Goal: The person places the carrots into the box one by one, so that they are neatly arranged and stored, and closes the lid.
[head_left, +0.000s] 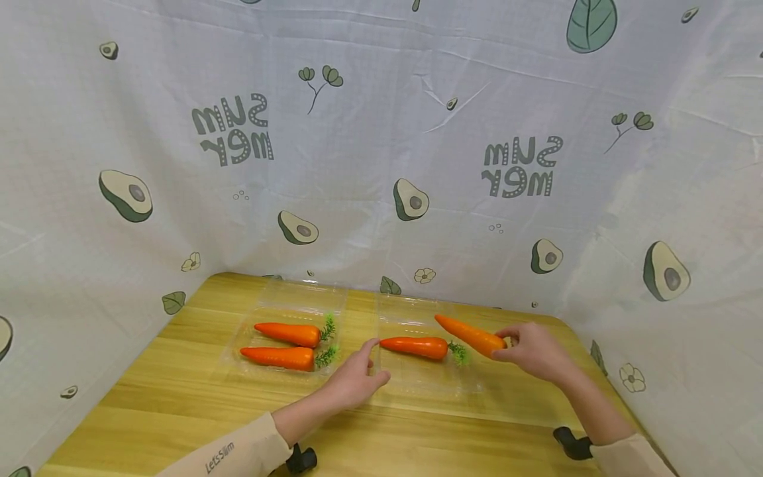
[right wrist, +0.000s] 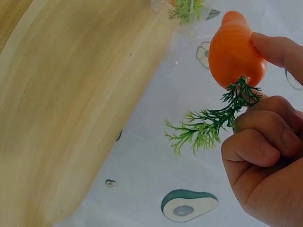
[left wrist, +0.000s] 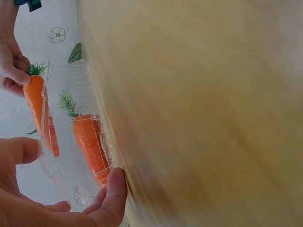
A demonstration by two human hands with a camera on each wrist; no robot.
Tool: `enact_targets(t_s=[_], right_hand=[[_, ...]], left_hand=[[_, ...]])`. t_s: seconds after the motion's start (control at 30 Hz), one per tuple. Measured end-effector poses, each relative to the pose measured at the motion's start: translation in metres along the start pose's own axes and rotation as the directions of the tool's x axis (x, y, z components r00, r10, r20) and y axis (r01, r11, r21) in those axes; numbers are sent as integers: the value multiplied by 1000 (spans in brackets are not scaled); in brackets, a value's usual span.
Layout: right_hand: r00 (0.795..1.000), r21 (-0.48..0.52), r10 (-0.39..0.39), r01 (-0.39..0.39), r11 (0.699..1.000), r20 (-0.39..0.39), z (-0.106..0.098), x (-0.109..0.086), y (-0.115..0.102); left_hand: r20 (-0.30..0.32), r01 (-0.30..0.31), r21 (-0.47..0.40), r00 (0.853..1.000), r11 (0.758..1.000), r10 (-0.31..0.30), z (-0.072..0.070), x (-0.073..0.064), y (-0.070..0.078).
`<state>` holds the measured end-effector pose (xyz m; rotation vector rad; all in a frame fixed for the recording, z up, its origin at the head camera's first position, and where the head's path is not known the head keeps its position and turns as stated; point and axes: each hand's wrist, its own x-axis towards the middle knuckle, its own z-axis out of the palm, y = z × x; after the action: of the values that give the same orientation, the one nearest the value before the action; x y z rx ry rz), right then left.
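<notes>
Thumb and fingers of my right hand (head_left: 536, 352) pinch an orange carrot (head_left: 467, 333) at its thick end. The carrot is raised over the right side of a clear plastic box (head_left: 417, 382), its tip pointing left. Its green top (right wrist: 208, 124) hangs below the fingers in the right wrist view. One carrot (head_left: 414, 346) lies inside this box. My left hand (head_left: 353, 384) is at the box's left edge, index finger extended and thumb spread apart; in the left wrist view the fingertips (left wrist: 116, 182) are right at the box wall.
A second clear box (head_left: 301, 298) stands to the left, its lid folded back, holding an upper carrot (head_left: 289, 333) and a lower carrot (head_left: 278, 358). Both boxes are on a wooden table (head_left: 179, 397). A printed curtain (head_left: 369, 132) encloses the back and sides.
</notes>
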<state>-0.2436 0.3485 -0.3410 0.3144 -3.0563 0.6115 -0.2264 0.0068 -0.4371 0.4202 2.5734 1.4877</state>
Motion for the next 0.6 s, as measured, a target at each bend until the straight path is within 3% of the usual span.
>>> enact_targets(t_s=[0.43,0.6], right_hand=[[998,20,-41,40,999,50,6,3,-11],[993,23,-95,94,995,67,10,3,-16]], left_hand=[[-2,-1,4,1000,1000,1,0,-1,1],[0,-1,-1,1000,1000,1,0,-1,1]])
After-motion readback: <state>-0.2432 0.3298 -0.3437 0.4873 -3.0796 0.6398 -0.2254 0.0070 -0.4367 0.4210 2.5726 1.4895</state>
